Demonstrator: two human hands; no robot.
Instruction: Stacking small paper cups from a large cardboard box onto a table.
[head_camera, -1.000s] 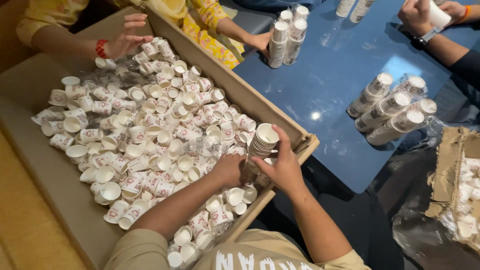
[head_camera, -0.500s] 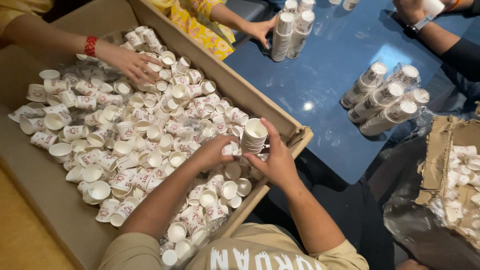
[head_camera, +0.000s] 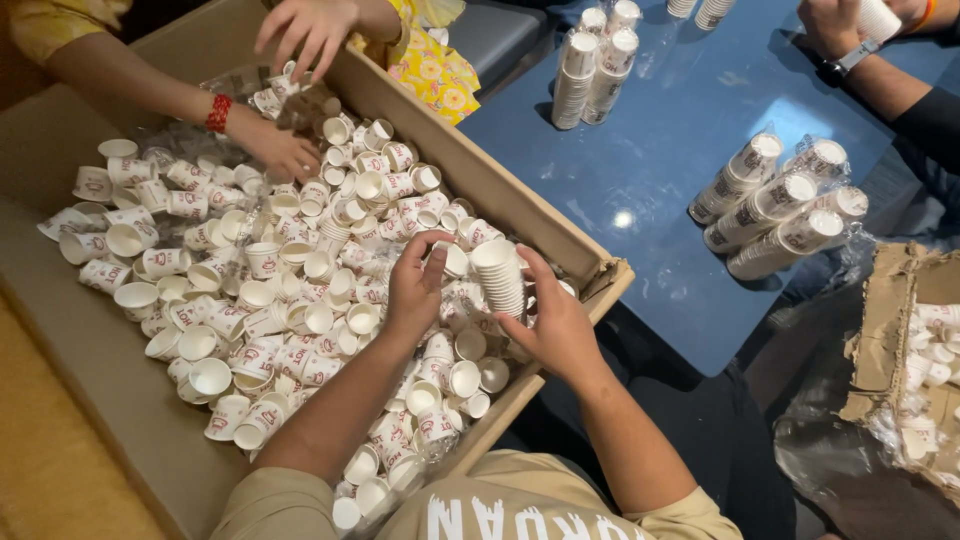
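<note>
A large cardboard box (head_camera: 520, 205) holds a heap of small white paper cups (head_camera: 250, 270) with red print. My right hand (head_camera: 555, 325) grips a nested stack of these cups (head_camera: 498, 275), held upright over the box's near right side. My left hand (head_camera: 418, 285) is just left of the stack with a single cup (head_camera: 452, 258) pinched at its fingertips, close to the stack's top. Both my forearms reach in from the bottom of the view.
Another person's hands (head_camera: 285, 150) (head_camera: 310, 30) work among the cups at the box's far end. Wrapped cup stacks lie (head_camera: 775, 205) and stand (head_camera: 595, 65) on the blue table (head_camera: 650, 180). A third person's hand (head_camera: 835, 25) is top right. A torn carton (head_camera: 905, 330) sits right.
My left hand has lifted from the loose cups with one cup and come up beside the stack. The other person's hand has moved back toward the box's far end.
</note>
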